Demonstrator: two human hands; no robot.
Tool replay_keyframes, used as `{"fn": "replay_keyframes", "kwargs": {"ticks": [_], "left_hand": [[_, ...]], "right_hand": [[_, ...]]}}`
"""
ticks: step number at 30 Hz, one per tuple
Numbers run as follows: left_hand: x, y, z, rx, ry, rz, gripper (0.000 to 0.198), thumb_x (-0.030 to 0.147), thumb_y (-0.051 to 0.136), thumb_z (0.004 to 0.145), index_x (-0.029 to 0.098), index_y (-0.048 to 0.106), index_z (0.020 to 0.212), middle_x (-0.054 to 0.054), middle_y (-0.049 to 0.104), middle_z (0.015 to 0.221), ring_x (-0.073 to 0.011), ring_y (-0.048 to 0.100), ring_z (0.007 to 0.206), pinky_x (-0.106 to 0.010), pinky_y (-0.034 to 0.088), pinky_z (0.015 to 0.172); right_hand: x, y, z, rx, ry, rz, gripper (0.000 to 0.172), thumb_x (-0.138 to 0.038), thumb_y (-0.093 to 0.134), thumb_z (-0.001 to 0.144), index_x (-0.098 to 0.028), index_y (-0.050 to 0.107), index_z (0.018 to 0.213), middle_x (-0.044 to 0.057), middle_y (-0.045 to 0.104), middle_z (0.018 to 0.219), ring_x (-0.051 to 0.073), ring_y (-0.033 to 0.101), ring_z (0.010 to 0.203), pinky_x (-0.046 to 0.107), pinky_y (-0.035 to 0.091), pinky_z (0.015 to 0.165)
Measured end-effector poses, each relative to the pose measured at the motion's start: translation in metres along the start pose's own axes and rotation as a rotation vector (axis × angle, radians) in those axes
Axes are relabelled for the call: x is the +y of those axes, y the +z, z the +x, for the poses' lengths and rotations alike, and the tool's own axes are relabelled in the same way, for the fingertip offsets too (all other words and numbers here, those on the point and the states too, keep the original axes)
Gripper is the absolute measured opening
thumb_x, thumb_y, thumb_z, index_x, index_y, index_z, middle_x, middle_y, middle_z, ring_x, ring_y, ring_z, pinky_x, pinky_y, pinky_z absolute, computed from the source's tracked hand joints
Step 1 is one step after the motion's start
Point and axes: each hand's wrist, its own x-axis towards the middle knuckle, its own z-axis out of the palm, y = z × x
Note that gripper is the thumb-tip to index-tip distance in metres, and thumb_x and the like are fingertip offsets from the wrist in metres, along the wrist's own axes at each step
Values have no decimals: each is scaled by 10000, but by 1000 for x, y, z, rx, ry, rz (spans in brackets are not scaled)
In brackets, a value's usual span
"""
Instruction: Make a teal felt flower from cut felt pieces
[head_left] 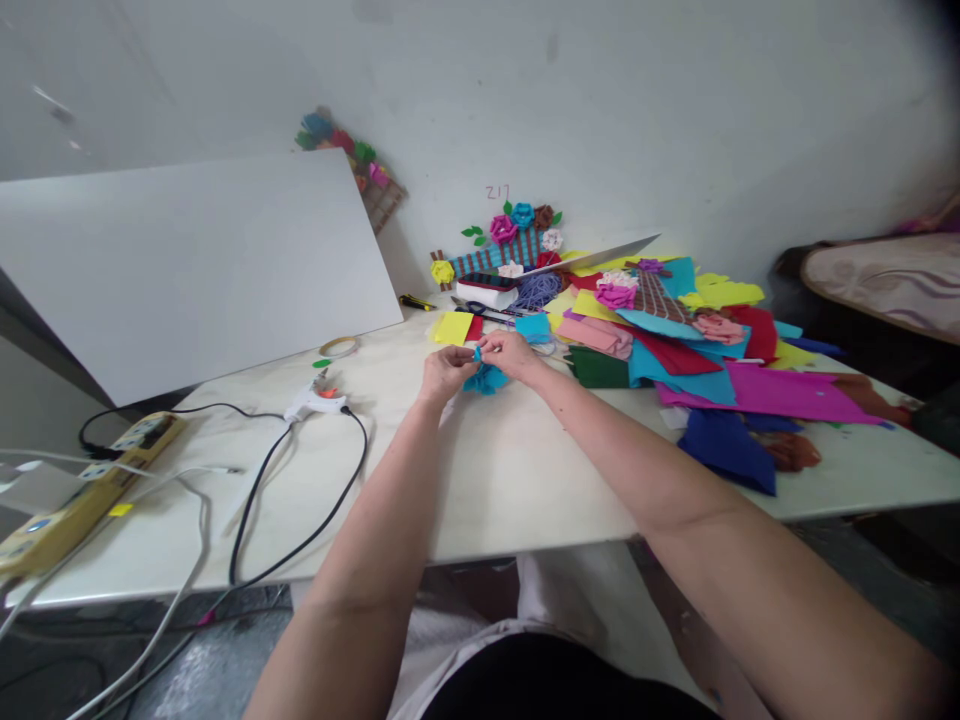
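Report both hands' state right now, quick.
Left hand: closed, pinching the ruffled bright-blue paper-like piece.
Right hand: closed, pinching the same blue piece.

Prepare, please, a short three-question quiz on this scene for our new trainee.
1. Multiple choice: what are the left hand and right hand holding together?
A) a flat yellow square
B) a crumpled bright-blue piece of sheet material
C) a black mobile phone

2. True or false: the white plastic glue gun lies to the left of both hands.

3. Fill in the colour: the long ____ power strip lies at the left end of the off-white table.

Key: 1. B; 2. True; 3. yellow.
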Motion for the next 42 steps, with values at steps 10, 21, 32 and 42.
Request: {"fn": "replay_keyframes", "kwargs": {"ticks": [10,21,32,42], "left_hand": [[1,0,-1,0,-9,0,287,223,738,469,115,661,723,-37,669,664,-125,578,569,-237,455,549],[-5,-1,4,19,0,136,275,197,614,518,119,687,771,-15,648,618,-111,539,528,-218,421,512],[-10,-2,6,130,-18,349,194,247,606,548,156,701,691,-21,648,616,-130,556,561,-216,397,502],[-6,0,0,73,22,228,218,255,619,556,135,720,706,-10,643,590,-112,525,535,-211,386,510]], "right_hand": [[-3,0,0,0,21,7,131,-76,618,601,-180,661,536,27,698,812,168,643,802,298,488,769],[-7,0,-2,-23,42,-6,120,-80,617,607,-169,655,536,38,701,840,166,643,808,280,483,749],[-5,2,-3,-20,33,-9,117,-88,609,605,-173,650,536,33,706,833,165,643,808,279,484,748],[-1,4,-1,-4,26,-38,129,-80,602,593,-182,653,532,21,704,822,155,638,784,267,480,726]]}}
